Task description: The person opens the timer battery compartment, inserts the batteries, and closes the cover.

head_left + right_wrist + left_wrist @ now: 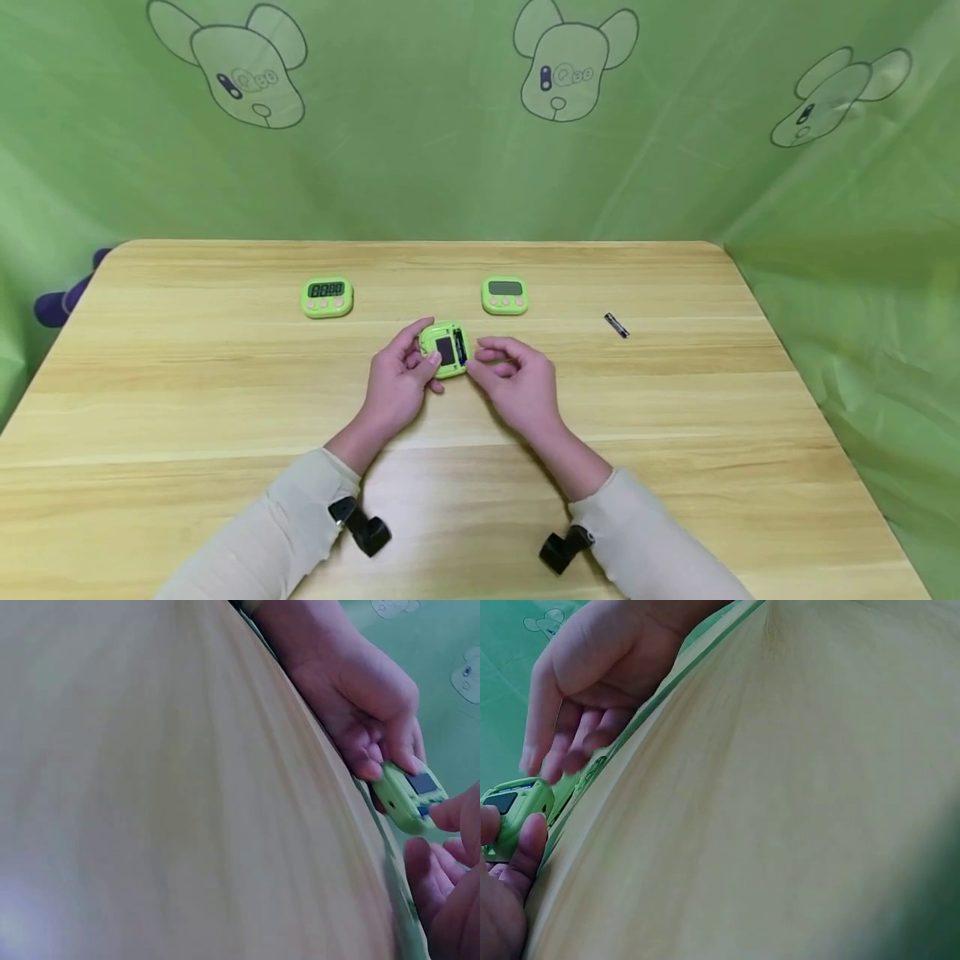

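Note:
My left hand grips a green digital timer above the table, thumb on its back and fingers at its far and near edges. The back faces up, with a dark square panel and an uncovered battery slot. A dark battery lies in that slot. My right hand is at the timer's right side, its thumb right at the end of the slot by the battery's blue part. Its other fingers are loosely bent beside the timer.
Farther back on the wooden table stand two more green timers: the left timer shows digits, while the right timer has a blank screen. A loose battery lies to the right. Green curtain surrounds the table's back and sides.

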### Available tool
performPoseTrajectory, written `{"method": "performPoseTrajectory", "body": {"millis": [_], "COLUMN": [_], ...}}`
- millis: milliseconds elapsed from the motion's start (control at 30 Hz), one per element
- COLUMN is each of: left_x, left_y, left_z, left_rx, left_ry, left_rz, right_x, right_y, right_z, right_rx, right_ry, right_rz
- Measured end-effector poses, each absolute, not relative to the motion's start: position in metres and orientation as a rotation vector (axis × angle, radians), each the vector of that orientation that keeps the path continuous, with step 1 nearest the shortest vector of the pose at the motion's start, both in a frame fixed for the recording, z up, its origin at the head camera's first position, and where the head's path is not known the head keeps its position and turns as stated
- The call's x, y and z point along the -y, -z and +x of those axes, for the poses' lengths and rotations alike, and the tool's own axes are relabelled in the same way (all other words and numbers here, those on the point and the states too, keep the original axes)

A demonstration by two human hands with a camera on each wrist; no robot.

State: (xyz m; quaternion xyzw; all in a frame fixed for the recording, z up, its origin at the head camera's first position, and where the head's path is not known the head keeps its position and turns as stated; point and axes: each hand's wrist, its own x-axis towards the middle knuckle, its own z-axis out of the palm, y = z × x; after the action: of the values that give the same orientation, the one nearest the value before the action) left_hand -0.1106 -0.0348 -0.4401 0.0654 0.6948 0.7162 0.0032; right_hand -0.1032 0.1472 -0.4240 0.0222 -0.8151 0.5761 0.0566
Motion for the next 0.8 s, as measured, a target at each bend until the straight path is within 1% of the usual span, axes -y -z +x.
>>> {"method": "performPoseTrajectory", "body": {"millis": [133,367,633,800], "left_x": [0.034,0.034,0.032,0.032], "left_y": [0.440,0.438,0.412,0.410], "left_z": [-0.111,-0.111,-0.101,-0.099], "left_rx": [-2.206,-2.207,-2.207,-2.197], "left_ry": [-2.242,-2.228,-2.211,-2.231], "left_rz": [0.209,0.189,0.199,0.211], "right_x": [-0.165,-0.178,-0.178,-0.179], "right_y": [0.422,0.421,0.413,0.410], "right_z": [-0.110,-0.121,-0.127,-0.127], "right_rx": [2.490,2.645,2.719,2.745], "right_ry": [-1.515,-1.231,-1.530,-1.608], "right_rz": [0.083,-0.018,-0.097,-0.094]}}
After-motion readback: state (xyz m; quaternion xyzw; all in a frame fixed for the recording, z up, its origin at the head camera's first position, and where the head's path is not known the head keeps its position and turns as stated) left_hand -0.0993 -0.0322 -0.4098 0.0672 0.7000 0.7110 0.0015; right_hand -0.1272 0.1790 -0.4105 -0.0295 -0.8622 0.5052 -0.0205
